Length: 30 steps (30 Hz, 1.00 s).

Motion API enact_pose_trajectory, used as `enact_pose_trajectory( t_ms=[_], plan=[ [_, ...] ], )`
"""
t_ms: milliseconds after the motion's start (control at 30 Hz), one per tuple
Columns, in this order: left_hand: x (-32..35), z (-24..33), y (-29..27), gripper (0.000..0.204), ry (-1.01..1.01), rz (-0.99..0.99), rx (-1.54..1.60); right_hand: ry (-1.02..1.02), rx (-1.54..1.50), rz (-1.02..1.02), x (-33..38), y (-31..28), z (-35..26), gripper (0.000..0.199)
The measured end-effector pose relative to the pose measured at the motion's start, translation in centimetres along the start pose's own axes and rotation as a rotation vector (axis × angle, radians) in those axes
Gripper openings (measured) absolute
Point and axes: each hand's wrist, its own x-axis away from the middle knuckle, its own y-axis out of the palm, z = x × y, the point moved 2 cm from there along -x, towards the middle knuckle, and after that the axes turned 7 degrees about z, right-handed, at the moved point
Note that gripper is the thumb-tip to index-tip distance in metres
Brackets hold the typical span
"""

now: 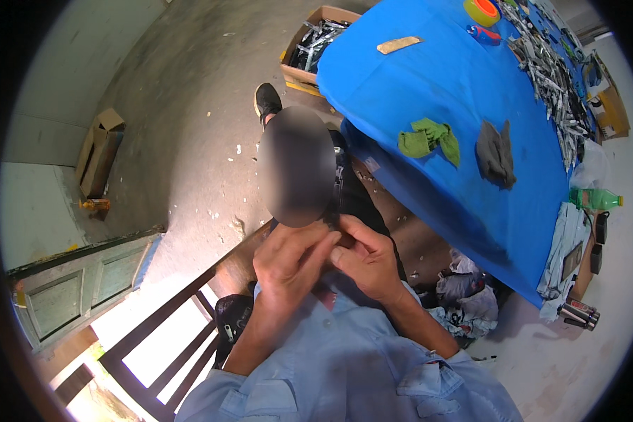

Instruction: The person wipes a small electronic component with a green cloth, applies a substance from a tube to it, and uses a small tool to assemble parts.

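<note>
Both hands, left hand [288, 257] and right hand [369, 264], pinch a small dark part [333, 224] with closed fingers; many parts [552, 77] wait on the tabletop [436, 84].

Blue table [443, 84], green rag [429, 138], grey rag [496, 153], tape roll [481, 10] (orange-yellow), cardboard box [98, 151], green bottle [598, 200]

a small dark thing [333, 224] is pinched between the fingertips of both hands, close in front of the chest. too hidden to tell its shape.
</note>
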Motion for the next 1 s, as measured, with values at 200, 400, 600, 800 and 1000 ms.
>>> enact_pose_trajectory(
  t_ms=[200,400,600,800,1000],
  plan=[
    [0.2,-0.3,-0.6,0.021,-0.049,-0.084,0.001,-0.056,0.117,0.03,0.3,-0.3,0.8,0.044],
    [0.1,0.3,-0.8,0.019,-0.044,-0.128,-0.001,0.144,-0.178,0.029,0.9,0.0,0.3,0.038],
    [0.4,-0.6,-0.9,0.02,-0.135,-0.197,0.018,0.099,-0.158,0.004,1.0,-0.3,0.1,0.039],
    [0.5,0.0,-0.2,0.019,-0.183,-0.101,-0.036,0.098,-0.06,0.023,0.9,0.0,-0.4,0.04],
    [1.0,-0.1,-0.1,0.018,-0.252,-0.135,-0.087,0.068,0.023,0.058,1.0,0.1,-0.8,0.039]
  ],
)
